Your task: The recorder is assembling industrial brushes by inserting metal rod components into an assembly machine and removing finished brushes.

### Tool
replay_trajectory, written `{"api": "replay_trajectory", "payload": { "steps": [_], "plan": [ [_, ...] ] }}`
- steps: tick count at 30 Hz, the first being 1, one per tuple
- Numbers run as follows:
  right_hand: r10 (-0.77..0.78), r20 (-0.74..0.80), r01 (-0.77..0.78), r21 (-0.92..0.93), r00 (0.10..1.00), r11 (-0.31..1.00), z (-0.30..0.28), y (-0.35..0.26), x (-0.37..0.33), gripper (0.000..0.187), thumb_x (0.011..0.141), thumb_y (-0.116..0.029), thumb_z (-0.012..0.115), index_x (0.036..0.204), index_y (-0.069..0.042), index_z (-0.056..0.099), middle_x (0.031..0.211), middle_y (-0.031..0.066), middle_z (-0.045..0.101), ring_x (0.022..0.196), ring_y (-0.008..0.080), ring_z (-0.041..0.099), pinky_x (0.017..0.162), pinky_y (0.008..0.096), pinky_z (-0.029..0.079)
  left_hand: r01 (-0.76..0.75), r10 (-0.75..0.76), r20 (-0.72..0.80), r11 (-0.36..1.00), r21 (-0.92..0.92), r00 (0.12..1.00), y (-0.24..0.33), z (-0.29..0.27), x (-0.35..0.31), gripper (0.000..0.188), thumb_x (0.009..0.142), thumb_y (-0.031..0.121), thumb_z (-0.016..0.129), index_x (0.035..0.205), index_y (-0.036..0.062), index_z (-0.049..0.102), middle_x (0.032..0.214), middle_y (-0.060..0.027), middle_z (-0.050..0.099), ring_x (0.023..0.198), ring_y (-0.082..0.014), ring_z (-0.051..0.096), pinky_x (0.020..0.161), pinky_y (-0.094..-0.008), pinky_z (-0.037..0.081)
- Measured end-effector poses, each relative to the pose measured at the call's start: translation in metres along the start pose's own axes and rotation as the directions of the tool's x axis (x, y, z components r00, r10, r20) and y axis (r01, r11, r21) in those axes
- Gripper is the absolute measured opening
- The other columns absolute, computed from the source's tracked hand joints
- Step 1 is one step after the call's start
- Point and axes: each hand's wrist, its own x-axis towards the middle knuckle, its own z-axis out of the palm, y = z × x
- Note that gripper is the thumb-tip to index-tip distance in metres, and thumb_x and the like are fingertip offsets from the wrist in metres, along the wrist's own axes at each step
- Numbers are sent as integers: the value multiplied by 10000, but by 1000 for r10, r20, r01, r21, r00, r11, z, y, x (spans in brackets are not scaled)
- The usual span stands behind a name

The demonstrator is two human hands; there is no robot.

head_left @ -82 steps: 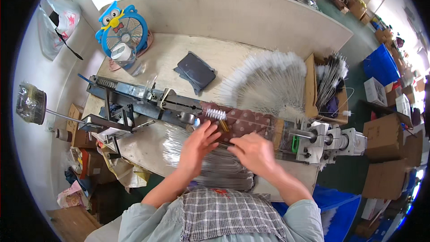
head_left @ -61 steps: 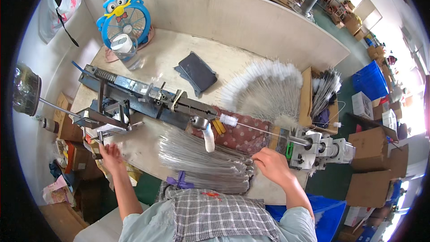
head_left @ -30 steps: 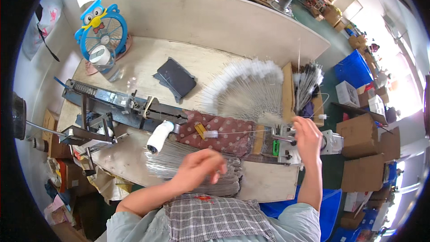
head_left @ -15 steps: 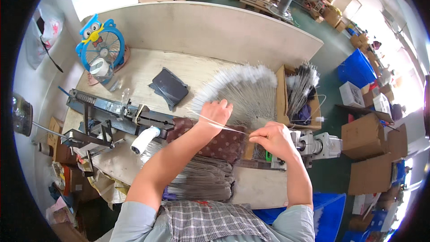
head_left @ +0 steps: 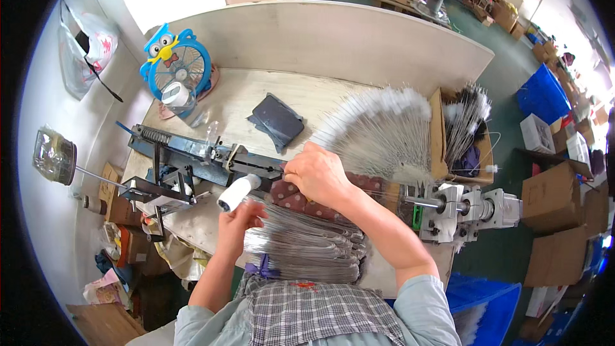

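My right hand (head_left: 315, 172) is closed in a pinch at the right end of a dark metal bench fixture (head_left: 211, 156); what its fingertips hold is too small to make out. My left hand (head_left: 240, 216) is just below the white cylindrical handle (head_left: 239, 193) of that fixture, fingers apart and slightly curled, with nothing visible in them. Under my right forearm lies a brown dotted cloth (head_left: 301, 197). Nearer to me is a thick bundle of thin metal wires (head_left: 314, 243). Beyond my right hand, white-tipped wire brushes (head_left: 384, 125) lie fanned out.
A motorised chuck (head_left: 458, 208) stands at the table's right edge. Behind it, a cardboard box (head_left: 439, 134) holds more wire brushes. A dark flat pouch (head_left: 277, 120) and a blue cartoon fan (head_left: 179, 67) are toward the back, before a low partition (head_left: 333, 35). A blue bin (head_left: 490, 304) is at lower right.
The thin white strand stretched between both hands is no longer visible there. My right hand has moved left to the fixture's end; my left hand has come down and left beside the white handle.
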Motion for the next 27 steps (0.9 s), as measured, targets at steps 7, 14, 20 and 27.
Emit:
{"api": "replay_trajectory", "payload": {
  "steps": [7,14,20,27],
  "plan": [
    [120,99,-114,-64,988,991,2,-14,9,112,728,-207,636,740,-108,688,740,13,640,837,240,557,736,367,470,208,-215,36,867,-453,976,29,51,9,443,921,444,490,915,27,638,771,-101,652,676,-171,620,575,-304,477],
    [101,91,-89,-132,991,987,-8,-17,5,133,752,-216,619,772,-105,691,737,25,634,840,241,559,735,361,474,-93,14,136,796,598,991,-9,28,42,541,709,502,719,630,-30,659,553,-69,612,559,-158,602,530,-307,453],
    [-73,-292,49,-89,954,995,-25,-18,-45,43,758,-111,615,791,-90,634,717,40,577,763,235,572,645,356,485,-2,41,174,976,-217,984,-24,51,30,218,837,164,622,955,-15,587,829,-112,621,682,-180,608,647,-277,478],
    [132,-172,-116,104,976,988,36,9,-68,142,780,-144,634,885,-54,600,799,88,580,758,271,611,627,363,496,-182,95,204,866,465,974,-25,54,33,162,748,37,657,803,27,505,711,-66,582,618,-143,571,563,-301,462]
  ]
}}
